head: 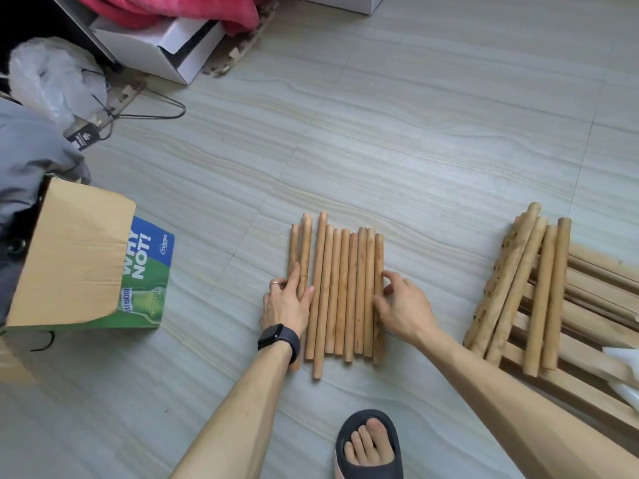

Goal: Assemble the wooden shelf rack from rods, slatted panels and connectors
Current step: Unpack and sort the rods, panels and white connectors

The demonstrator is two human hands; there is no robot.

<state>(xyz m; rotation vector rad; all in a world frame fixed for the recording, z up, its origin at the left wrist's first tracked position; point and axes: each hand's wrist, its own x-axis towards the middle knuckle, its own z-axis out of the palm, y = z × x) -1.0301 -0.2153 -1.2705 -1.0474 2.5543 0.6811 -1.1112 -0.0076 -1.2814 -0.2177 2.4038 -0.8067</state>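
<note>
1. Rods [340, 292] are lying side by side on the floor [415, 150], pointing away from the person.
2. Left hand [287, 302] is pressing flat on the leftmost; right hand [403, 305], fingers loosely bent, is touching the rightmost.

left hand [287, 303] flat on rods [340, 292] | right hand [404, 307] touching rightmost rod [379, 254]

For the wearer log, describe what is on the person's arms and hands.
Both forearms are bare, no sleeves in view. The left hand has a thin pale ring on one finger; a black watch with a square face sits on that wrist. The right hand wears nothing visible.
</note>
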